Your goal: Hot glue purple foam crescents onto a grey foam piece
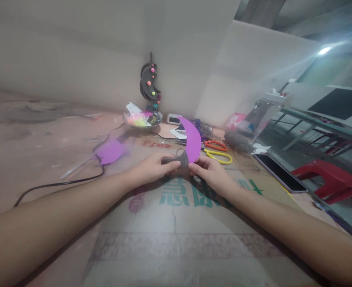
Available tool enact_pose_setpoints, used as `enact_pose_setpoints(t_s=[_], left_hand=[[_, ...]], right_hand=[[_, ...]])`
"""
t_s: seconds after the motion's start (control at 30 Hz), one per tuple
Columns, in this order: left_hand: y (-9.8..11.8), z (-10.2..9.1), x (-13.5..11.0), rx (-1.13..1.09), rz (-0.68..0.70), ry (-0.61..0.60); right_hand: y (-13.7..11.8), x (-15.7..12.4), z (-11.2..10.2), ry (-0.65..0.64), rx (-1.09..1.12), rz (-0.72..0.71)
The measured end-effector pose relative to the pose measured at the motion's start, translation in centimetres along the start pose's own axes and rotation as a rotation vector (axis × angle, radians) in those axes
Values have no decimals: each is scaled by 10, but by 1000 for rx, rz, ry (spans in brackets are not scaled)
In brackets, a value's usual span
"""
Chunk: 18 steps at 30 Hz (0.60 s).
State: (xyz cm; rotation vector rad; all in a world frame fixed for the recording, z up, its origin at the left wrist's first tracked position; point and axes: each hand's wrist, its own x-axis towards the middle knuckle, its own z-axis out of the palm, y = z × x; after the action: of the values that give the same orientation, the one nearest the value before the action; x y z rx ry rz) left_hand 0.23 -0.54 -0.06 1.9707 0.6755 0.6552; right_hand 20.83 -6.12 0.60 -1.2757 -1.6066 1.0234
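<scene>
A purple crescent-shaped cutout stands upright between my hands, with dark grey yarn wrapped round its lower tip. My left hand is closed, pinching the yarn-wrapped end from the left. My right hand is closed on the same end from the right. Both rest over a flattened cardboard sheet with green print.
A second purple cutout lies to the left by a black cable. A bowl of coloured pom-poms, a dark crescent decoration, orange and yellow scissors, a yarn bundle, a phone and a red chair surround the work.
</scene>
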Motion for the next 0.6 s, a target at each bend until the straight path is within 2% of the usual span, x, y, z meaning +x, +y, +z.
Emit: enact_pose_setpoints(t_s=[0.33, 0.6], left_hand=[[1, -1, 0, -47, -29, 2], [2, -2, 0, -43, -47, 9]], right_hand=[[-6, -3, 0, 19, -41, -28], [-5, -2, 1, 27, 18, 0]])
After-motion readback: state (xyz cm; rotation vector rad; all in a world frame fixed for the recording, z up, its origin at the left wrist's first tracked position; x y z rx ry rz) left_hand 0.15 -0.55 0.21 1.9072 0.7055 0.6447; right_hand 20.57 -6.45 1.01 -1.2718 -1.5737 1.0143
